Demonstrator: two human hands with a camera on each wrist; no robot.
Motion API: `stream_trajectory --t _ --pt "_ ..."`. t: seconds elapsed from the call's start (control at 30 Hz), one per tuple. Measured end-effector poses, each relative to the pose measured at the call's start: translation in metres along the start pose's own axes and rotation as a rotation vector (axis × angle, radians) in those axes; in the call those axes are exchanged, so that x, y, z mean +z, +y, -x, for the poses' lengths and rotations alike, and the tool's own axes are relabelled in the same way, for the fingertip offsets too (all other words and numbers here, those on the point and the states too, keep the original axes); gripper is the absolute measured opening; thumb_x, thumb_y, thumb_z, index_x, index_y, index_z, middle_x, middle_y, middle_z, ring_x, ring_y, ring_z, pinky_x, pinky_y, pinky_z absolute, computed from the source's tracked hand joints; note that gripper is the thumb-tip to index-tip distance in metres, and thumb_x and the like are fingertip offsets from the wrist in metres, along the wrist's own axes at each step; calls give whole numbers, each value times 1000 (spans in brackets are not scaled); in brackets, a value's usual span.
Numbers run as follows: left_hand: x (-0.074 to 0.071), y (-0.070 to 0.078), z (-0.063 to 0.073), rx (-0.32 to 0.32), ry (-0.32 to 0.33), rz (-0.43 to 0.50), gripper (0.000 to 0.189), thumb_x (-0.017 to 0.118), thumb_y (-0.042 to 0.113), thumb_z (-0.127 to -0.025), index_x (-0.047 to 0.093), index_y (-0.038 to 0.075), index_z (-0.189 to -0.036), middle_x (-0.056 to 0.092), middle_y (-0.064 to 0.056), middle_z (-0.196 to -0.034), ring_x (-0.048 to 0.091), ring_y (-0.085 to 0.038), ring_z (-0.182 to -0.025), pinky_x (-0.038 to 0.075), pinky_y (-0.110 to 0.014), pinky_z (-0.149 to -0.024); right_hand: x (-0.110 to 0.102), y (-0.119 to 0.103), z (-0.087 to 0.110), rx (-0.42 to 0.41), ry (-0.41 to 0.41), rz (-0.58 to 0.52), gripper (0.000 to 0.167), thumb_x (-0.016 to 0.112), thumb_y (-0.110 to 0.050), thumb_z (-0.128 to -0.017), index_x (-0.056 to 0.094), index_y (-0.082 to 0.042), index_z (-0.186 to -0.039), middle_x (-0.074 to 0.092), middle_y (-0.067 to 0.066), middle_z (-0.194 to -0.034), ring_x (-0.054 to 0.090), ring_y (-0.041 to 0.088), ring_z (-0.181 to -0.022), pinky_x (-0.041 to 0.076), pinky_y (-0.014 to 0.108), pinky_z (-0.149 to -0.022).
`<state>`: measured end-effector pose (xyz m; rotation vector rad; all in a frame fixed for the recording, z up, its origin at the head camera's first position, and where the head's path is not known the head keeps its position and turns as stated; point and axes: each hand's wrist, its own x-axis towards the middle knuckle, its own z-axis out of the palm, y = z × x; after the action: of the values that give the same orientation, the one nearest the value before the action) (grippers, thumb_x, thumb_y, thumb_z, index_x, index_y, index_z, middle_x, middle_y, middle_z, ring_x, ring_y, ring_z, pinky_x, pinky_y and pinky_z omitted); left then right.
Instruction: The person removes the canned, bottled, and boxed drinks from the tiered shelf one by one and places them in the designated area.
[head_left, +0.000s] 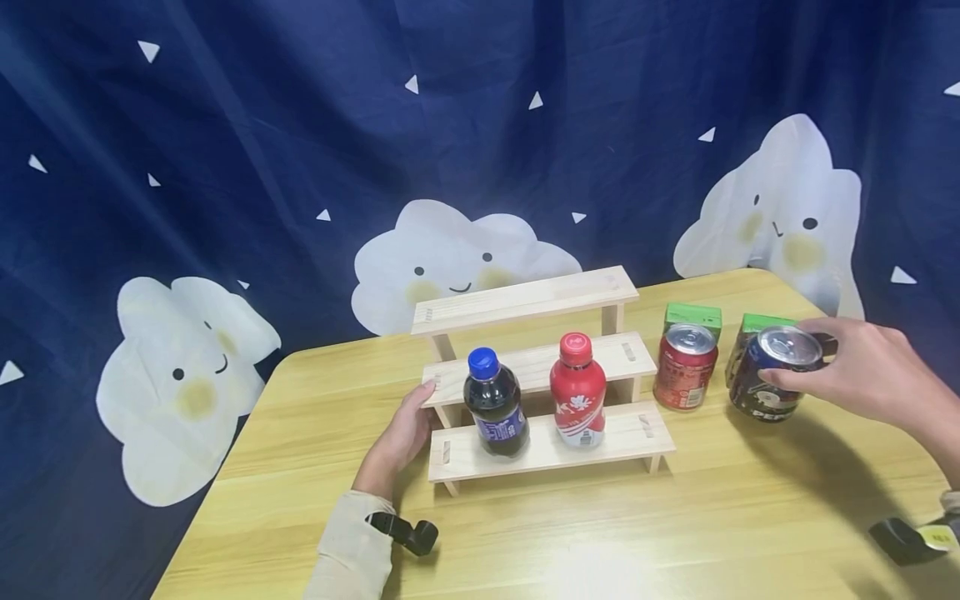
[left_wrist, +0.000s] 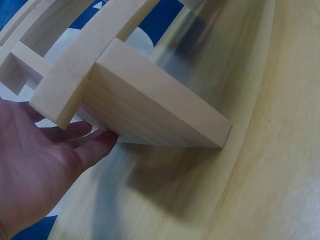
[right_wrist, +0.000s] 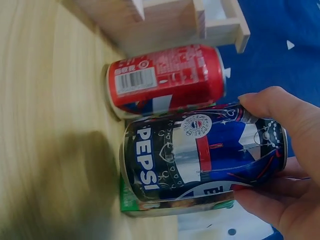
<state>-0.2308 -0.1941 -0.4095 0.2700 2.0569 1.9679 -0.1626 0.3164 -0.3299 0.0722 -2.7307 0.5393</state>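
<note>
Holding a dark Pepsi can [right_wrist: 165, 150], right hand [head_left: 877, 367], thumb one side and fingers the other, near its top end. "PEPSI" reads big in white by the base, small round Pepsi seal higher up; other print partly cut off. Can sits right of the rack; can't tell if its base touches the table. Just beside it, one red can [head_left: 685, 375], barcode plus small print, too blurred to read. Cans: two. Green-topped cartons: two, one behind the red can [head_left: 693, 315], other behind the Pepsi.

Wooden rack [head_left: 525, 300], one, three steps. Bottles: two, both upright on lowest step. Dark bottle [head_left: 495, 392], blue cap, purple-blue label, characters not clear; red bottle [head_left: 577, 387], red cap, white marks, can't make out the wording.

Left hand [head_left: 401, 433] loosely spread, fingertips touching rack's left end, nothing in its grasp. Wood-grain table [head_left: 315, 400] under everything; blue curtain [head_left: 300, 125] behind, three smiling clouds, scattered white triangles
</note>
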Motion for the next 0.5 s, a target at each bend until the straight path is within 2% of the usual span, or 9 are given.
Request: stream_trajectory --t 0.23,0.5 --pt "0 1 1 10 -4 2 57 23 34 -97 33 -1 -140 47 -19 -126 51 -19 -108 39 -40 -94 6 6 -1 31 -7 -18 77 85 -45 -58 61 10 -106 64 24 -78 57 38 -72 37 34 -54" --pt "0 0 0 5 6 2 57 23 34 -96 34 -1 -140 46 -23 -128 51 -21 -109 39 -40 -94 13 8 -1 12 6 -28 76 86 -44 -57 61 11 -104 64 21 -76 57 35 -68 37 34 -53"
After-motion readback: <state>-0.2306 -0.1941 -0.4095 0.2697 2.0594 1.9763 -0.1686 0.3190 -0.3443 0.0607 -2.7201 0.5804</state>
